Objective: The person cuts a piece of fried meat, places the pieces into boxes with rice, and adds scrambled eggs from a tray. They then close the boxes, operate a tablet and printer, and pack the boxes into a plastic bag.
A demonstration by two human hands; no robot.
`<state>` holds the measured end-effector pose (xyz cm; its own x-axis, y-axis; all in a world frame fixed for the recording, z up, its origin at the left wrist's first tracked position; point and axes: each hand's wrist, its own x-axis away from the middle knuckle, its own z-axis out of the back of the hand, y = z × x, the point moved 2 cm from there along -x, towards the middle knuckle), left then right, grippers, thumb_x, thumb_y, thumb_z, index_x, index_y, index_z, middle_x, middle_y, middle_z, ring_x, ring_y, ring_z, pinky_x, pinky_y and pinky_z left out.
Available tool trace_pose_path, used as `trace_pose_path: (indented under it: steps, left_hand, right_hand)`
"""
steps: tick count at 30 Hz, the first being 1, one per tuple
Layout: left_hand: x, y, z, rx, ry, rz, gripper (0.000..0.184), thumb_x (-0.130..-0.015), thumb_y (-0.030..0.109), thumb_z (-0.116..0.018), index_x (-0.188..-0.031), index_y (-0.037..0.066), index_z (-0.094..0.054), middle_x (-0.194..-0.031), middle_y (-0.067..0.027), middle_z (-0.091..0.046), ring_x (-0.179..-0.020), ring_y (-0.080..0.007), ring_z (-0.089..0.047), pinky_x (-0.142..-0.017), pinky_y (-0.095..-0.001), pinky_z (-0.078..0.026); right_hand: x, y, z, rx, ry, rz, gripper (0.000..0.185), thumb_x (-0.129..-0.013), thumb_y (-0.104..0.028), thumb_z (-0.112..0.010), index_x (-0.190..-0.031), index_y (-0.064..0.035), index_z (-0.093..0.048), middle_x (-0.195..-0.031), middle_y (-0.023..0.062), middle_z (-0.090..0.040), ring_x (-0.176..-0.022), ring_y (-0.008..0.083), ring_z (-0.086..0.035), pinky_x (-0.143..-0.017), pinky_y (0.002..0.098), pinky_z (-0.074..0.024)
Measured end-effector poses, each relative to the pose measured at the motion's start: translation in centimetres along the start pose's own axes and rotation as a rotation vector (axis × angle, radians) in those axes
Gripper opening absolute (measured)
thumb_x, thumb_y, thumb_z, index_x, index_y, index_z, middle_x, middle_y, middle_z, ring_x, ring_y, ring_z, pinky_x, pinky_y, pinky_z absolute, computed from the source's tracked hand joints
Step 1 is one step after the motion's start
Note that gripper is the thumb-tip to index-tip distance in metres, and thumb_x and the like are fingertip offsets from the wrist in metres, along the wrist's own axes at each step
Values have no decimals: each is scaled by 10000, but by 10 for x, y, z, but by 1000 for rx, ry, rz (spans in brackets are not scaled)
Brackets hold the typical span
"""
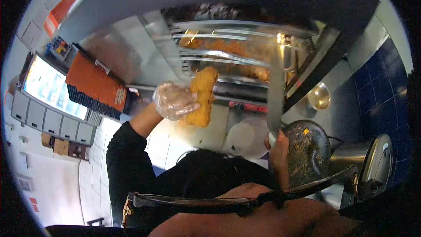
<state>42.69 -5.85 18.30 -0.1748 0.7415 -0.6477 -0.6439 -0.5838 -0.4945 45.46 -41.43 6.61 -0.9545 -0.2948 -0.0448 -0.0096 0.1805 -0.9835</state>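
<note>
The metal rack (226, 54) carries golden-brown food (226, 45) on two levels; its finer details are blurred

Black sleeve (127, 156), clear crinkled glove (170, 99) on left hand (177, 102), dark eyewear frame (197, 203) (gold-toned ends)

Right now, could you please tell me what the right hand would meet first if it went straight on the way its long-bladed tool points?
Probably the metal trays: the long-bladed tool in the right hand overlaps them in view, but depth is unclear, so it might pass over them.
</note>
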Motion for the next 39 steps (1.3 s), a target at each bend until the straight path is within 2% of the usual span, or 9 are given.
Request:
trace_pose_path:
  steps: [5,11,15,18,22,25,28,35,39]
  left_hand:
    - [128,63,-26,260,-680,149,336,-756,209,-647,-1090,171,-631,-1068,-34,-663,-886,-146,-643,-674,-335,-529]
    - [285,106,-81,509,-963,259,423,-793,129,-589,-1213,103,-546,-1277,-132,-534,-1063,-228,-591,-888,-354,-510]
    - [312,98,-53,1608,-395,1146,337,-848,143,-570,-1181,90,-563,-1342,-151,-469,-1230,-264,-463,-1050,-359,-373]
    - [311,78,-16,1225,-715,1237,252,-830,177,-615,-1059,72,-615,-1327,-125,-490,-1216,-264,-480,-1029,-363,-398]
    - [301,39,-46,342,-747,669,218,-821,291,-643,-827,74,-643,-884,-80,-661,-824,-230,-633,-767,-348,-522]
    - [332,45,-88,946,-1047,1333,312,-879,385,-549,-800,93,-628,-698,-62,-626,-644,-233,-602,-665,-341,-517]
    - [347,61,-89,884,-745,1269,399,-900,447,-475,-782,99,-629,-673,-74,-618,-617,-236,-604,-596,-332,-508]
    - [318,5,-62,660,-1233,1075,416,-898,435,-459,-747,91,-637,-639,-82,-610,-603,-258,-596,-595,-386,-507]
    - [333,13,-98,905,-978,1131,336,-880,378,-504,-832,77,-646,-811,-65,-641,-659,-258,-610,-617,-381,-520]
  right_hand:
    - [2,30,-70,459,-262,-311,501,-955,-444,-397,-914,26,-563,-731,187,-590,-705,266,-609,-616,365,-470]
    - [-2,108,-169,858,-484,-418,598,-942,-514,-324,-865,8,-606,-770,252,-605,-773,468,-564,-752,507,-436]
    - [-17,146,-215,930,-453,-356,654,-930,-549,-321,-787,19,-610,-785,274,-599,-800,452,-580,-772,523,-431]
    - [-32,142,-236,1005,-520,-460,684,-926,-567,-320,-747,28,-604,-769,278,-600,-797,448,-589,-772,526,-440]
    - [-46,145,-247,1222,-688,-366,696,-935,-562,-298,-776,33,-621,-755,264,-611,-766,434,-603,-769,511,-462]
    - [-48,152,-242,1260,-734,-385,704,-939,-557,-289,-791,40,-632,-766,258,-622,-761,425,-614,-766,506,-472]
    - [-46,172,-242,1312,-734,-313,711,-941,-554,-284,-799,45,-640,-774,258,-628,-766,422,-620,-770,505,-475]
    - [-53,167,-266,1157,-645,-302,698,-931,-572,-294,-826,22,-647,-769,260,-630,-777,409,-629,-789,493,-481]
    - [-59,139,-248,1221,-686,-432,671,-929,-566,-309,-854,4,-655,-778,258,-633,-788,414,-628,-790,489,-482]
